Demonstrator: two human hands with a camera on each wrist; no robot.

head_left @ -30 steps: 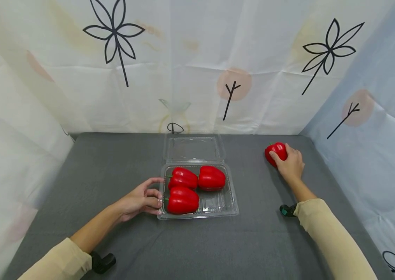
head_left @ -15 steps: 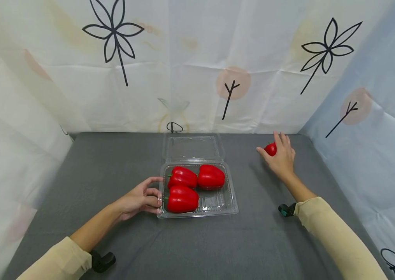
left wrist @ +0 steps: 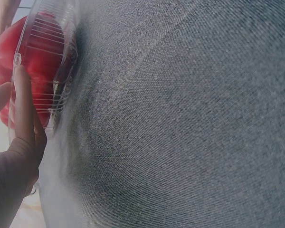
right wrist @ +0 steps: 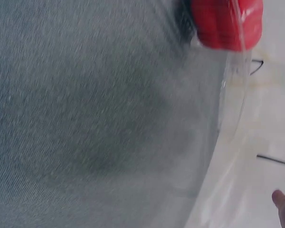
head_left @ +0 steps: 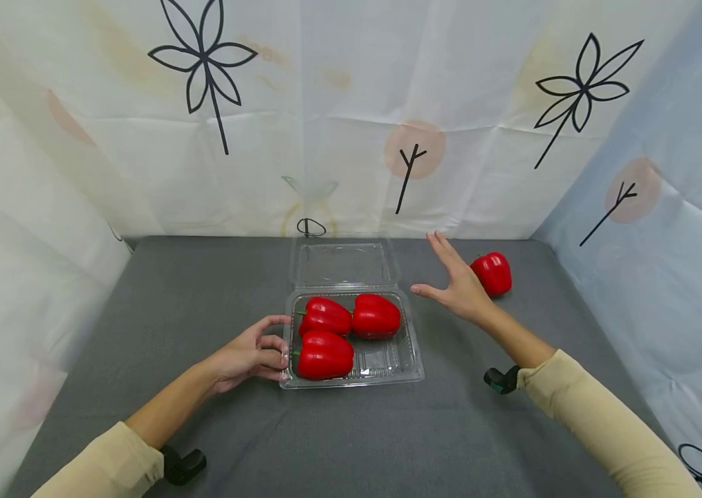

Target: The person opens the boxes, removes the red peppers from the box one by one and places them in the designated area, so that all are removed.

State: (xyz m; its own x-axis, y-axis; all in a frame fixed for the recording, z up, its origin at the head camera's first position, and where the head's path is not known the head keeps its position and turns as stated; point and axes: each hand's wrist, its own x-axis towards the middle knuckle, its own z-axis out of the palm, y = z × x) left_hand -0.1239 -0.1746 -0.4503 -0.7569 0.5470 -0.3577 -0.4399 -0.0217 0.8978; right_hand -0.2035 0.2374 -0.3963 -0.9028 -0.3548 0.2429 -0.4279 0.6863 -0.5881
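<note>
A clear plastic clamshell container (head_left: 388, 360) lies with its lid (head_left: 344, 266) folded back. Three red bell peppers (head_left: 324, 356) sit in its tray, toward the left and back. My left hand (head_left: 251, 356) holds the tray's left rim, thumb on one side and fingers (left wrist: 23, 104) along the outside wall. A fourth red bell pepper (head_left: 492, 274) rests on the grey cloth at the far right. Between that pepper and the container, my right hand (head_left: 463, 287) hangs with fingers spread and nothing in it. Only its fingertips (right wrist: 279, 197) show in the right wrist view.
Grey cloth (head_left: 351, 443) covers the table. Pale printed curtains (head_left: 351, 104) stand close behind the table's back edge and along both sides. Dark straps (head_left: 182, 467) with black mounts sit at the sleeve cuffs.
My right hand let go of the far-right bell pepper, spread its fingers and moved left toward the container. The pepper stays where it was; my left hand has not moved.
</note>
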